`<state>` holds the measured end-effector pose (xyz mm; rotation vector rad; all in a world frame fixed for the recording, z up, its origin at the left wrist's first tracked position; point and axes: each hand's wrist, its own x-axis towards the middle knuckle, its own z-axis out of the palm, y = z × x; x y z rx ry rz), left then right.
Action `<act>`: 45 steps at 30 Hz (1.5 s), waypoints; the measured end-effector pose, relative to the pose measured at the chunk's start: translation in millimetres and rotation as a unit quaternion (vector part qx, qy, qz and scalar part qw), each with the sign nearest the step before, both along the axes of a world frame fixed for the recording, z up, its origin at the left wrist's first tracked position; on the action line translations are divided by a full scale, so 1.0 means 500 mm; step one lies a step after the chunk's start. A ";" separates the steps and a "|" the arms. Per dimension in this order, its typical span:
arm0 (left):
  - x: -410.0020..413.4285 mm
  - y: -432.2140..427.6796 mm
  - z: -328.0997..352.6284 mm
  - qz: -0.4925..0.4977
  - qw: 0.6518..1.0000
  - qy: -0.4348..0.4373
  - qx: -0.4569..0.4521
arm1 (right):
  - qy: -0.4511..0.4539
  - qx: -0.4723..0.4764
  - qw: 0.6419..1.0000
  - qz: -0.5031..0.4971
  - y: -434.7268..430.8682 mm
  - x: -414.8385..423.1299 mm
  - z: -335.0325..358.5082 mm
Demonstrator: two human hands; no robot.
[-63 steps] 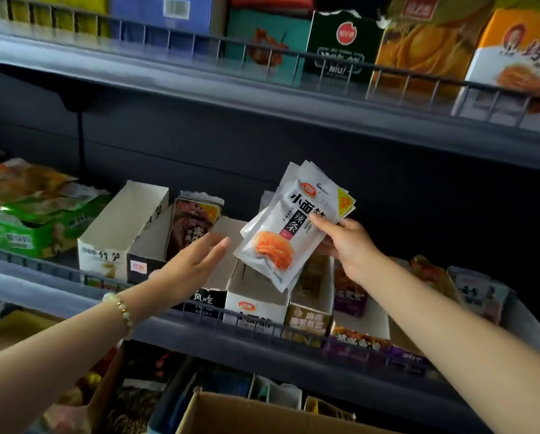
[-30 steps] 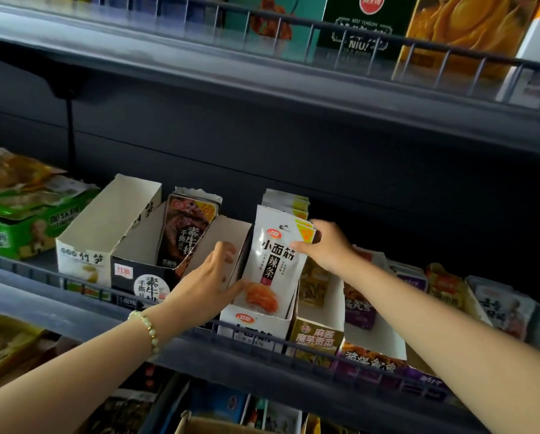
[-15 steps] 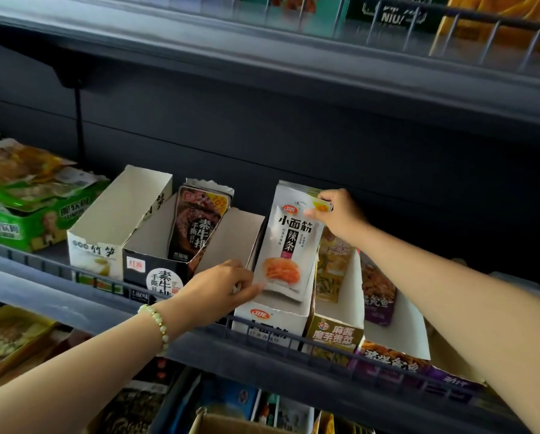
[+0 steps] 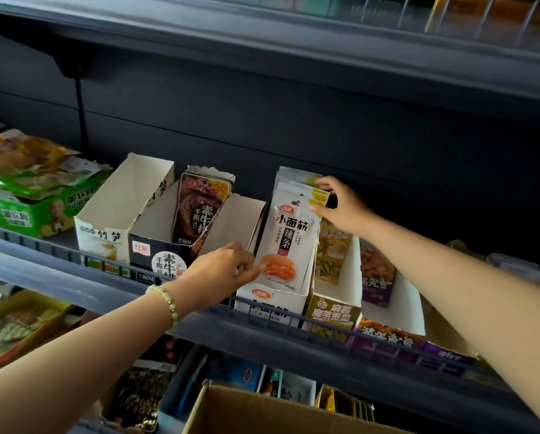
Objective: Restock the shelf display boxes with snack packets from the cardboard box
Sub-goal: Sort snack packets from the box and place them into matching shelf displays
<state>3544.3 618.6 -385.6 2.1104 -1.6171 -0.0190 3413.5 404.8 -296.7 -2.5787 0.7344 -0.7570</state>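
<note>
At the top edge of the white snack packets (image 4: 289, 242), our right fingertips (image 4: 321, 183) curl over the back of the bunch while the thumb presses the front, so the right hand (image 4: 343, 211) pinches the stack near its upper right corner. Lower down, our left fingertips (image 4: 253, 270) are curled against the bottom left corner of the front packet, and the left hand (image 4: 221, 270) nips it there, a bead bracelet (image 4: 165, 300) at the wrist. The packets stand nearly upright, leaning a little back, with their lower ends already inside the white display box (image 4: 271, 303). That box sits on the middle shelf (image 4: 59, 277), between a black display box (image 4: 156, 258) of brown packets on its left and a konjac box (image 4: 332, 314) on its right. Further left, a bamboo-shoot display box (image 4: 118, 202) looks empty from here. Below the shelf the open cardboard box (image 4: 262, 411) shows at the bottom edge; we cannot see what it holds. We judge that we are seating this bunch in its box, and that the step is close to done. The next move calls for pressing the packets down and squaring them so the front face shows, then freeing both hands and reaching down to the cardboard box for more.
</note>
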 end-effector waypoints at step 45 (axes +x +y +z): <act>-0.416 0.216 -0.375 -0.092 0.901 0.005 0.425 | 0.313 0.400 0.860 -0.049 0.381 -0.506 -0.643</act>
